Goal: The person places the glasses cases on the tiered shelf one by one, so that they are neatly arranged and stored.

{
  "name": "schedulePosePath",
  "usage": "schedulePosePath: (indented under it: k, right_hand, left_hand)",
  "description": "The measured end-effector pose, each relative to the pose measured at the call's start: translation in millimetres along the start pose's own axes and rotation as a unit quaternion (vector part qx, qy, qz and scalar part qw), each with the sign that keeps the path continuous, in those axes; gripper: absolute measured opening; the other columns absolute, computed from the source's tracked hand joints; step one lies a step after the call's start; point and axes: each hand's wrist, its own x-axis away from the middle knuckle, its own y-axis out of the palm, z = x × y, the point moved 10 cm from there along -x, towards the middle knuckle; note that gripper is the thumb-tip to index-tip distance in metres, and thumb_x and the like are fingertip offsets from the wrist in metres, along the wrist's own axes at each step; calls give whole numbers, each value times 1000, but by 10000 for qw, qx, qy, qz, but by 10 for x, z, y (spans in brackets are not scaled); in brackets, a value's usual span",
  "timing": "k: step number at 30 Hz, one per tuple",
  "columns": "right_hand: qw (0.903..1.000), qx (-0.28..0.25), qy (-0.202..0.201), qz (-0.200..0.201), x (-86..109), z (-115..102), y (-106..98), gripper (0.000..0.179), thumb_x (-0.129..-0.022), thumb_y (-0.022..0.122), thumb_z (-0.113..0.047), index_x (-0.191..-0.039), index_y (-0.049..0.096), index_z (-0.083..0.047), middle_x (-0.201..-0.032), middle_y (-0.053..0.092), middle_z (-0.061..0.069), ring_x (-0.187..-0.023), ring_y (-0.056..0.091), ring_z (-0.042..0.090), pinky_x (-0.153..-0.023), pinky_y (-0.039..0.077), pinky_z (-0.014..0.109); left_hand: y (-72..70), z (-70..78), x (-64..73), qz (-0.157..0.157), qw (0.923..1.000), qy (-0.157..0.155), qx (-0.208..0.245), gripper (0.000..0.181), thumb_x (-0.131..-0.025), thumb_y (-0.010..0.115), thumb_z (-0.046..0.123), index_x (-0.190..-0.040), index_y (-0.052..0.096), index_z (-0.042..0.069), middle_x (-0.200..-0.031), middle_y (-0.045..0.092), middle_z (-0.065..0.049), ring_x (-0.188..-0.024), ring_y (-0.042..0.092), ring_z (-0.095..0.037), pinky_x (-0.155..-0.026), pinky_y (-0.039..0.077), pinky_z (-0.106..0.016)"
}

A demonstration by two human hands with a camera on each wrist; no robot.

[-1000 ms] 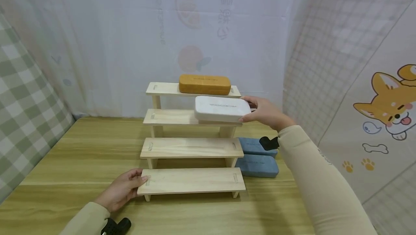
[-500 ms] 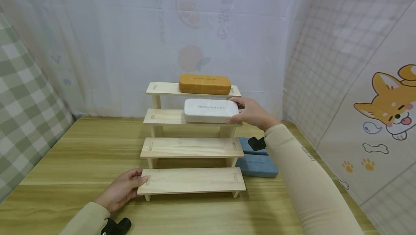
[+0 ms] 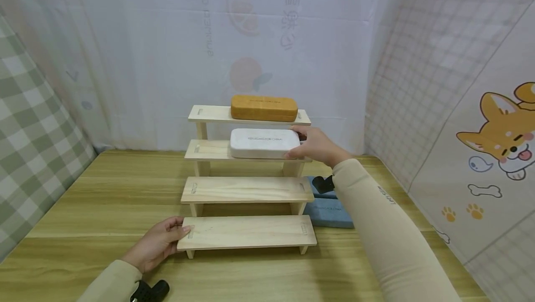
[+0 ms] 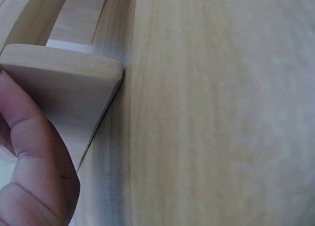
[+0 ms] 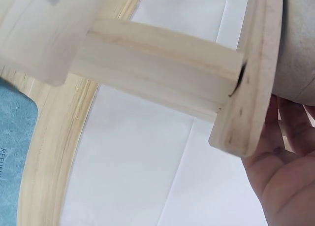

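Note:
A four-tier wooden display stand [image 3: 246, 232] sits on the table. My left hand [image 3: 156, 244] holds the left end of its lowest shelf, thumb on top; the left wrist view shows the curled fingers [image 4: 34, 152] close up against the wood. On the second shelf from the top lies a white glasses case [image 3: 263, 145], right of the shelf's middle. My right hand [image 3: 317, 146] grips the case's right end between thumb and fingers. From below, the right wrist view shows part of the case [image 5: 298, 44] past the shelf board [image 5: 246, 108].
An orange glasses case [image 3: 264, 108] lies on the top shelf, toward the right. Two blue glasses cases [image 3: 330, 213] lie on the table right of the stand, partly behind my right wrist. A white curtain [image 3: 159, 83] hangs behind; a checked cloth [image 3: 37, 139] slopes at left.
My right hand has carried the white case left and slightly down onto the second shelf from the top. The left hand keeps its place on the lowest shelf.

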Motion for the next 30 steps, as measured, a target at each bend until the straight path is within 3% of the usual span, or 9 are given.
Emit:
schedulePosePath:
  k: [8,18,30]
  right_hand:
    - [9999,-114,19,-115,-34,-29,40,91,-73,85,-18,-149,35,-5,-123,58,11,-104,54,24,-89,46,36]
    - [9996,-113,-5,-253,-23,-56,87,79,-77,81,-16,-144,43,-6,-116,57,12,-98,52,23,-79,47,31]
    - [9989,-153,84,-445,-39,-13,127,82,-81,78,-18,-149,35,-7,-117,54,14,-98,50,24,-77,46,31]
  left_hand:
    - [2,3,-3,4,10000,13,13,71,-100,54,21,-143,13,-17,-130,44,-26,-103,60,-17,-87,53,-35]
    - [6,9,0,-55,10000,26,68,73,-100,55,23,-144,12,-17,-128,47,-23,-101,61,-16,-87,54,-34]
    - [3,8,0,-17,10000,0,59,73,-100,55,23,-143,13,-17,-126,49,-21,-100,61,-15,-86,54,-34]
